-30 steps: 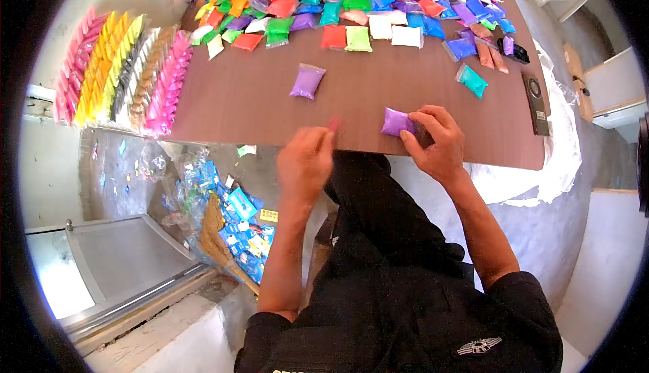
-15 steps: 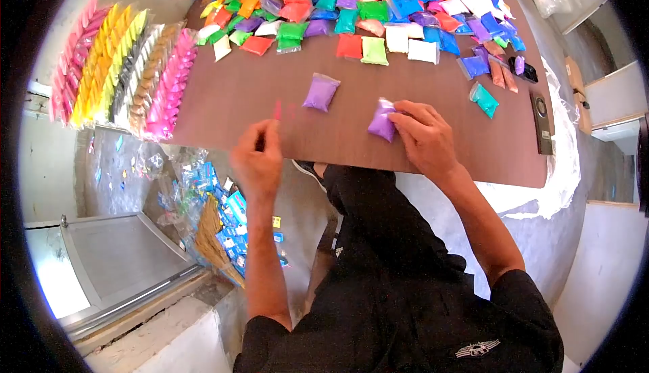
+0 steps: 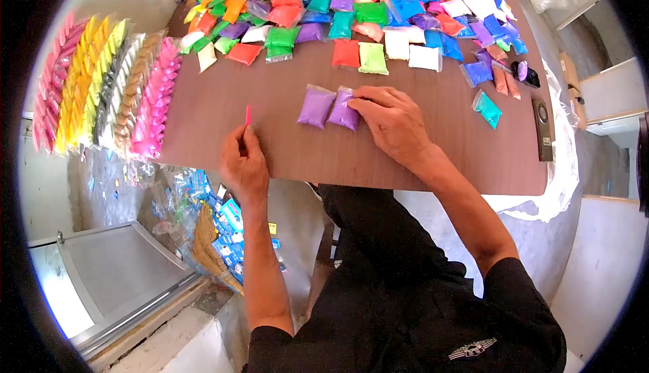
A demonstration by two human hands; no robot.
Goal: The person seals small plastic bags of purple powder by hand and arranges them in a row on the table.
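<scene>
My right hand (image 3: 393,121) pinches the upper right edge of a small clear packet of purple filling (image 3: 343,112). Right beside it, on the brown tabletop, lies another purple packet (image 3: 315,107) of the same size, their edges nearly meeting. Over the table's front edge, to the left, my left hand (image 3: 245,169) is closed with thumb and fingers pressed together. A thin bright pink strip (image 3: 249,115) sticks up from its fingertips; its lower end is hidden in the grip.
Many coloured packets (image 3: 372,13) are heaped along the far side of the table (image 3: 270,76). Long strings of packets (image 3: 155,96) hang over the left edge. At right lie a teal packet (image 3: 487,109) and a dark oblong device (image 3: 541,130). A broom (image 3: 208,241) is on the floor.
My right hand has brought its purple packet left and set it beside the other one. My left hand, with the pink strip, has moved slightly left and down.
</scene>
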